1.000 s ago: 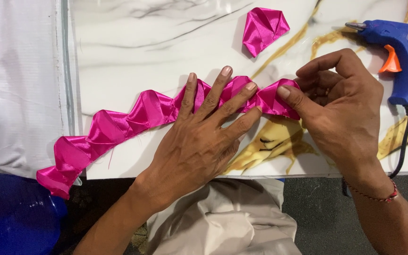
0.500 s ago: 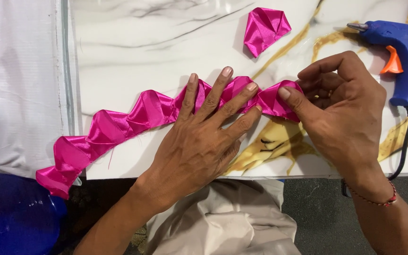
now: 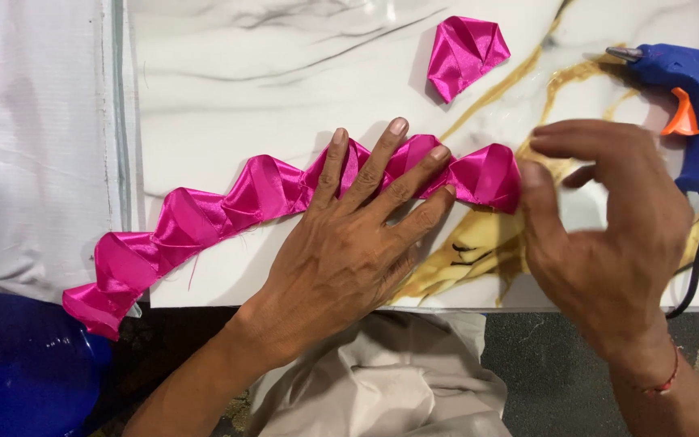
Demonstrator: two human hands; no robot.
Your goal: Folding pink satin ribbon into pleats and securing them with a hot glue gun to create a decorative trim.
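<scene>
We see a blue glue gun (image 3: 693, 105) with an orange trigger at the right edge of the marble-patterned table (image 3: 269, 81), its small label too small to tell. A chain of folded magenta satin ribbon (image 3: 285, 190) runs along the front edge, its end hanging off the front left corner. Our left hand (image 3: 357, 243) presses it flat, fingers spread. Our right hand (image 3: 608, 235), loosely open, thumb touching the chain's right end. A separate folded ribbon piece (image 3: 467, 55) lies near the back edge.

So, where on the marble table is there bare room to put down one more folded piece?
The widest free patch of the marble table lies above the pink ribbon chain, left of the loose folded piece. A smaller strip lies below the chain, left of the left hand. It is crowded by the right hand and the glue gun.
</scene>
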